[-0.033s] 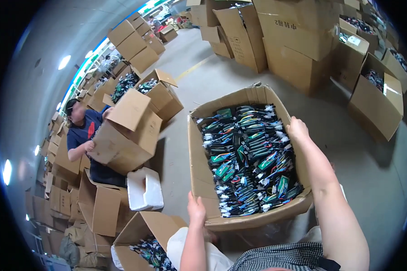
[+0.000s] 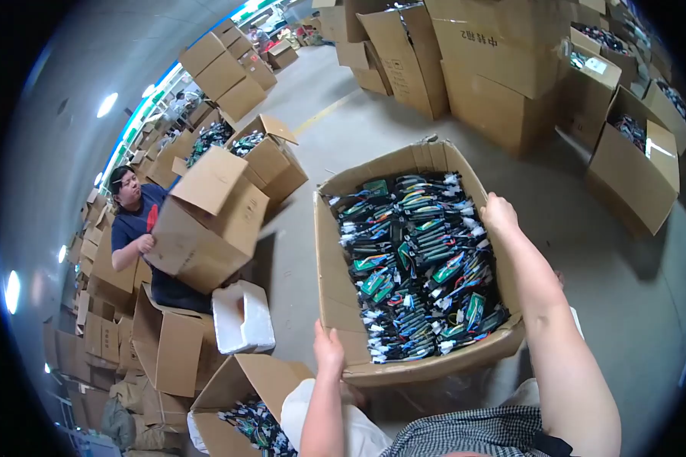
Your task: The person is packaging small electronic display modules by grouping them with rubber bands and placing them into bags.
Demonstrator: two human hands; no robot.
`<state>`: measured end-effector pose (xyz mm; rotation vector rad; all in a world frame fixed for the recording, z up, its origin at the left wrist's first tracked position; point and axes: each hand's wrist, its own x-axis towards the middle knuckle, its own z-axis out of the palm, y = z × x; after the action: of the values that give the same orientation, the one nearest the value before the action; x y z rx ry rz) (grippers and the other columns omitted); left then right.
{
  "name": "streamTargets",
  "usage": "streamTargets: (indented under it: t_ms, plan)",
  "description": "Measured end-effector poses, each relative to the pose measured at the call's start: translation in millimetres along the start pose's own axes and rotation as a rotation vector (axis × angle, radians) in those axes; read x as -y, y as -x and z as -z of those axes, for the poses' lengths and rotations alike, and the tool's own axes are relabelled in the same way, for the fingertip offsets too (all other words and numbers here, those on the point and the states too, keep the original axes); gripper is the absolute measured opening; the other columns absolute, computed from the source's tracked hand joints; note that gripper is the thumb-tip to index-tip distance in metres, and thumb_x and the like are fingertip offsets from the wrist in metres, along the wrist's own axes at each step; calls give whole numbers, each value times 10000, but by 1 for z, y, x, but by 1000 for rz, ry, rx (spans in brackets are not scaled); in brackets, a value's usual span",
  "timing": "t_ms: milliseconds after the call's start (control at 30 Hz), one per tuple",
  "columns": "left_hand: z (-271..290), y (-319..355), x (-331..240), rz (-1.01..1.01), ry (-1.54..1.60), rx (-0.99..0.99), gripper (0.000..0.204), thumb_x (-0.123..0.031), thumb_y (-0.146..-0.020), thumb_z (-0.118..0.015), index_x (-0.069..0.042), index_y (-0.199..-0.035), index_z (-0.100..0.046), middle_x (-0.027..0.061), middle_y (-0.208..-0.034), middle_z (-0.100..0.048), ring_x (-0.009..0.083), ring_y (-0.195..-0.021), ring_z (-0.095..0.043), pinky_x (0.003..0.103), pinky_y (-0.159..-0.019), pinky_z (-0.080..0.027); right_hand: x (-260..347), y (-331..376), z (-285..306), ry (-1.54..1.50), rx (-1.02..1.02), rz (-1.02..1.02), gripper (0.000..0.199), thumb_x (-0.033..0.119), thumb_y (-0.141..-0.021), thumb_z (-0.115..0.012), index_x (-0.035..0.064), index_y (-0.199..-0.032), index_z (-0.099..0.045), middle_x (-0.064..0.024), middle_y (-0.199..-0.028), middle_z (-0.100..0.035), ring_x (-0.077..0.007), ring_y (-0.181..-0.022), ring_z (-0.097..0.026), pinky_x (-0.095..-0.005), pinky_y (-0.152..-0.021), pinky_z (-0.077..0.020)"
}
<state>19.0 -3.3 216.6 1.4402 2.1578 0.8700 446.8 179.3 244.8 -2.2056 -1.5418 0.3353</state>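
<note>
Open carton [image 2: 333, 286] of wired circuit boards [image 2: 442, 236] between left hand [image 2: 329, 353] and right hand [image 2: 500, 213].
Left fingers clamp the carton's near-left edge, right fingers its right rim; a white foam box [image 2: 260, 330] stands left of the carton.

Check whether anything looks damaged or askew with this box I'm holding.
The carton between your left hand and right hand looks worn: its far rim is rough near the middle. Inside, several green circuit boards sit at differing angles, breaking up the otherwise neater rows of wired parts.
</note>
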Motion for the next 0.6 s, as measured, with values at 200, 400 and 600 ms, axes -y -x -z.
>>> streamTargets:
  t_ms: [200, 400, 600]
  plan:
    - [-9, 2, -4, -58, -4, -37, 392, -110, -919, -490, -49, -1296, -399, 244, -1069, -622, 403, -1001, -603, 456, -840, -471, -6, -12, -1, 6, -12, 9, 235, 147, -845, -542, -2, -1015, -604, -236, -990, -654, -368, -955, -640, -450, -836, -512]
    - [-10, 6, 7, -32, -94, -60, 404, -109, -922, -496, -53, -1308, -389, 233, -1069, -627, 379, -993, -614, 432, -839, -474, -11, -3, 8, -31, 28, 33, 234, 110, -857, -501, -8, -1026, -612, -238, -1018, -647, -374, -983, -627, -456, -852, -504]
    - [-20, 3, 0, 42, 47, -27, 368, -83, -937, -481, -31, -1296, -414, 183, -1123, -600, 277, -1026, -591, 374, -882, -456, -23, -18, 8, -25, 27, 61, 249, 49, -826, -505, -20, -1023, -640, -248, -1028, -641, -376, -977, -629, -447, -850, -507]
